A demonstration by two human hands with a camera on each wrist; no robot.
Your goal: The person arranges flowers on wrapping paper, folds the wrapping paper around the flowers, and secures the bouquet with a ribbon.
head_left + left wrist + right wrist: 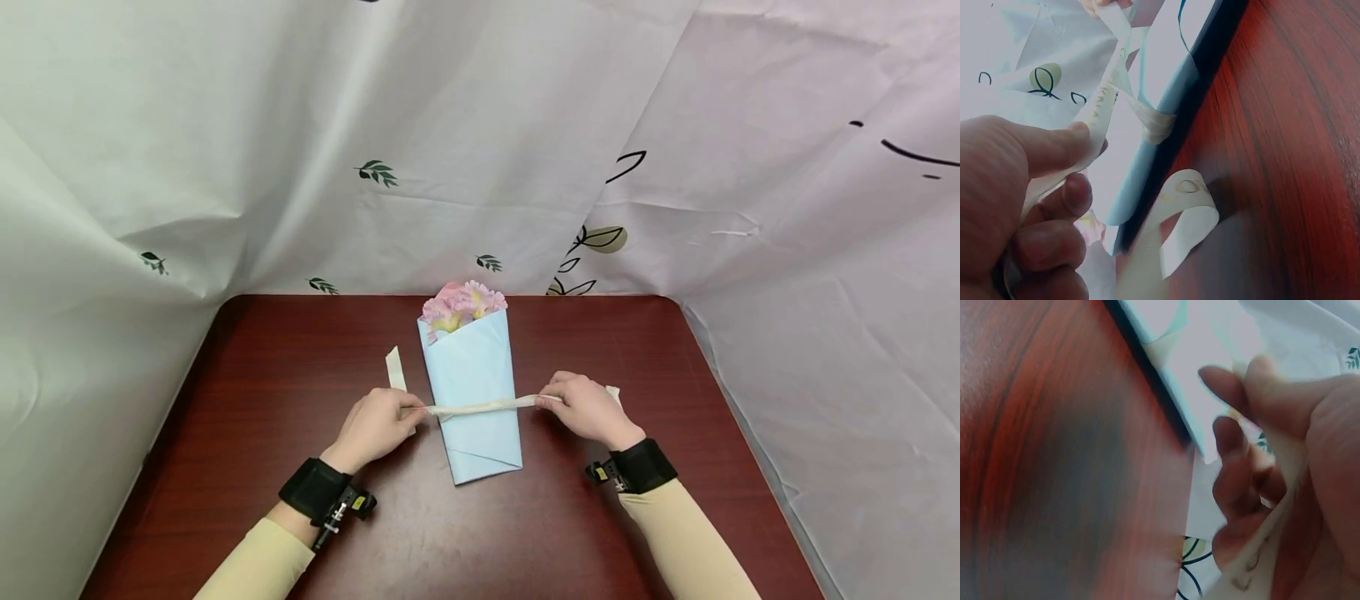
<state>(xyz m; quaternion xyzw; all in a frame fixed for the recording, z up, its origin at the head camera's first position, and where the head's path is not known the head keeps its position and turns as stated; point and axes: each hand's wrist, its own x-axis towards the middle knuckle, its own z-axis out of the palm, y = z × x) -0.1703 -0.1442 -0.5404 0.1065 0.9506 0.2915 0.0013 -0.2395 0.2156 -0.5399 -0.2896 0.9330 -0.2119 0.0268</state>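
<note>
A bouquet of pink flowers (465,306) in light blue wrapping paper (474,358) lies on the table. Across its lower half runs a cream ribbon (480,407) with printed letters, crossed over the front and wrapped round the paper's side in the left wrist view. My left hand (378,422) pinches one end of the ribbon between thumb and fingers, left of the bouquet. On the other side my right hand (588,408) pinches the opposite end. The stretch between both hands looks taut. A loose ribbon tail (1188,200) loops down beside the left hand.
The dark red wooden table (300,350) has rounded back corners. A white curtain (450,125) with leaf prints hangs behind and along both sides. Black wrist straps (317,490) with small cameras sit on both forearms.
</note>
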